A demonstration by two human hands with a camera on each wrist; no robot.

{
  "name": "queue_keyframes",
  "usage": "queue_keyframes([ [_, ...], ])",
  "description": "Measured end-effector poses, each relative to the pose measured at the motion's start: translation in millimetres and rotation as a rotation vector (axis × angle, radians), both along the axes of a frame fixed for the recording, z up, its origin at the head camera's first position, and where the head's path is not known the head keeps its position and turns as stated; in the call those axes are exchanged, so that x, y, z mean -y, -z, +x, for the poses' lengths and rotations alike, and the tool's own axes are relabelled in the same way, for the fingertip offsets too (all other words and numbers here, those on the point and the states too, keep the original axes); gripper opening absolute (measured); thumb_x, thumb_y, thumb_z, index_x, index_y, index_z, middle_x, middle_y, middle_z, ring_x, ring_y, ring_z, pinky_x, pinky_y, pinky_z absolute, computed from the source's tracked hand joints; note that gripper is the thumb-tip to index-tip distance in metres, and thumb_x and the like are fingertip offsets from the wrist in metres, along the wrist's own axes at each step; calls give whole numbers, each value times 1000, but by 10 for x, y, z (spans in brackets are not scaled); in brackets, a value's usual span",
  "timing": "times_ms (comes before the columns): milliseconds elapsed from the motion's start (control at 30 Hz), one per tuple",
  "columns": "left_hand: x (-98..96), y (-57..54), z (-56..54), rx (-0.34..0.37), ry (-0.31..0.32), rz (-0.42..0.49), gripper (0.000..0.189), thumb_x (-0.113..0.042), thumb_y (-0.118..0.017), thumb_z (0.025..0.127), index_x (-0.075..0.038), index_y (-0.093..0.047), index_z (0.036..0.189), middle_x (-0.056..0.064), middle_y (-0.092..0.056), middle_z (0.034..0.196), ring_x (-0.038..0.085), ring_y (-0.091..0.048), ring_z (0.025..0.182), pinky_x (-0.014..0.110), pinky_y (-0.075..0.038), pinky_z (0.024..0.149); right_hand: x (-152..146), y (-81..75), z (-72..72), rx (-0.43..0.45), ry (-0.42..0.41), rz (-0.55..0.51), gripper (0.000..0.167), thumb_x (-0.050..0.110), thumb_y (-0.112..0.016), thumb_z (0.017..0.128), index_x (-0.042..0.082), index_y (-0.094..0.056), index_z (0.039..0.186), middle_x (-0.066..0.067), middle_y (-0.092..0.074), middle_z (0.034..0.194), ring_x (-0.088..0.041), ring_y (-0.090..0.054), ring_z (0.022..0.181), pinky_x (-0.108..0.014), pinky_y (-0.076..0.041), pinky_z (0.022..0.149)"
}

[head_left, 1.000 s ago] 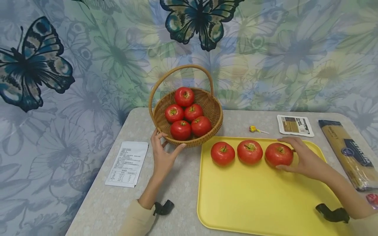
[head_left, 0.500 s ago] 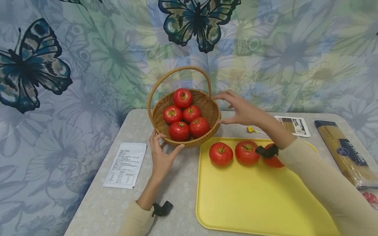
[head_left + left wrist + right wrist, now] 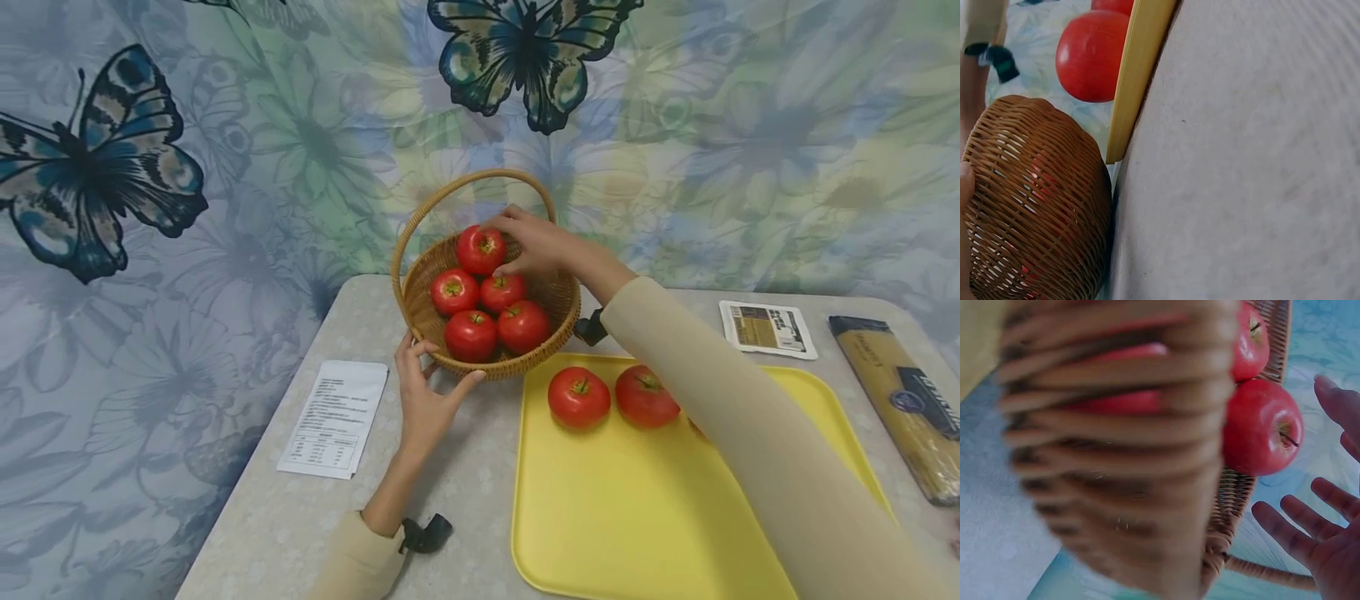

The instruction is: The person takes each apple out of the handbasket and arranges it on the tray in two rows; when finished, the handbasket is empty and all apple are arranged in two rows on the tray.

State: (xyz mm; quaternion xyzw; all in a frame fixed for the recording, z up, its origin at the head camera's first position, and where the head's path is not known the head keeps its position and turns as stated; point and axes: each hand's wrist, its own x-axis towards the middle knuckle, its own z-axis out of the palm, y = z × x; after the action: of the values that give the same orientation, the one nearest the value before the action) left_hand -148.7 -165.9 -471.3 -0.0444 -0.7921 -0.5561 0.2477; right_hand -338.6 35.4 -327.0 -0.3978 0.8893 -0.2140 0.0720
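A wicker basket [image 3: 561,293] with an arched handle leans toward me, holding several red apples [image 3: 471,336]. My left hand [image 3: 426,404] grips its lower left rim, thumb along the front and fingers at the side; a fingertip shows on the woven wall [image 3: 1041,187] in the left wrist view. Over the basket's inside is my right hand [image 3: 536,243], its fingers beside the topmost apple [image 3: 480,248]. In the right wrist view those fingers [image 3: 1294,534] are spread, with a gap between them and the nearest apple [image 3: 1263,428].
On the yellow tray [image 3: 592,517] sit red apples [image 3: 579,398] in a row, one mostly behind my right sleeve [image 3: 720,400]. A printed white packet [image 3: 333,417] lies left. At right are a flat white-edged packet [image 3: 768,327] and a long brown package [image 3: 900,404].
My right hand has left the rightmost apple on the tray and moved left, past the basket's right rim to its topmost apple. My left hand keeps its grip on the basket.
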Motion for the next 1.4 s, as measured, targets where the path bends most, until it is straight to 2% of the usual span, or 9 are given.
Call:
queue_keyframes([
  [100, -61, -121, 57, 6, 9, 18, 63, -16, -87, 74, 1, -43, 116, 23, -19, 157, 33, -20, 147, 54, -46, 100, 74, 29, -98, 30, 20, 44, 70, 34, -74, 87, 17, -42, 146, -15, -37, 144, -34, -43, 132, -46, -37, 110],
  [200, -71, -122, 63, 19, 2, 15, 63, -17, -87, 74, 0, -43, 116, 23, -19, 156, 32, -21, 147, 53, -47, 100, 121, 58, -171, 58, 34, 60, 70, 34, -75, 87, 19, -41, 146, -15, -36, 142, -35, -44, 130, -47, -37, 110],
  [233, -67, -116, 61, 19, -2, 8, 63, -18, -87, 74, -1, -43, 116, 22, -20, 156, 31, -21, 147, 52, -47, 100, 128, 61, -190, 61, 35, 64, 70, 34, -75, 87, 20, -41, 146, -16, -36, 142, -35, -44, 130, -47, -38, 110],
  [333, -9, 28, -6, 14, -17, -13, 64, -26, -88, 73, -9, -43, 114, 18, -21, 157, 23, -22, 147, 46, -49, 99, 125, 26, -231, 76, 38, 72, 70, 36, -74, 87, 21, -40, 146, -16, -34, 142, -36, -46, 127, -48, -40, 107],
  [567, 16, 46, -32, -14, -3, -24, 65, -27, -88, 73, -8, -42, 115, 19, -21, 156, 28, -23, 147, 46, -49, 98, 174, -89, -325, 77, 53, 107, 69, 31, -74, 88, 20, -39, 147, -19, -35, 141, -34, -47, 120, -47, -40, 105],
  [833, 23, 48, -25, -10, 7, -27, 64, -26, -88, 73, -8, -43, 115, 18, -20, 157, 28, -23, 147, 48, -49, 98, 351, 158, -459, 120, 22, 126, 71, 32, -76, 86, 20, -39, 145, -18, -34, 145, -36, -40, 132, -51, -38, 108],
  [933, 28, 32, -19, -7, 8, -30, 64, -27, -88, 74, -9, -43, 115, 18, -20, 157, 27, -22, 147, 48, -48, 99, 396, 215, -476, 108, 25, 118, 68, 28, -77, 86, 20, -41, 142, -17, -37, 143, -36, -41, 131, -51, -40, 107],
  [1200, 14, 17, -15, 12, -2, -39, 65, -30, -88, 73, -11, -42, 115, 19, -20, 157, 24, -21, 147, 45, -48, 100, 392, 213, -471, 42, 47, 86, 62, 22, -81, 82, 20, -48, 134, -14, -44, 137, -37, -44, 126, -51, -43, 103],
  [1400, 43, 31, -14, 14, -3, -36, 65, -30, -87, 73, -10, -42, 115, 17, -19, 158, 24, -22, 147, 46, -48, 101, 383, 106, -388, -11, 11, 35, 63, 26, -82, 80, 20, -49, 134, -14, -47, 137, -33, -47, 125, -49, -42, 104],
])
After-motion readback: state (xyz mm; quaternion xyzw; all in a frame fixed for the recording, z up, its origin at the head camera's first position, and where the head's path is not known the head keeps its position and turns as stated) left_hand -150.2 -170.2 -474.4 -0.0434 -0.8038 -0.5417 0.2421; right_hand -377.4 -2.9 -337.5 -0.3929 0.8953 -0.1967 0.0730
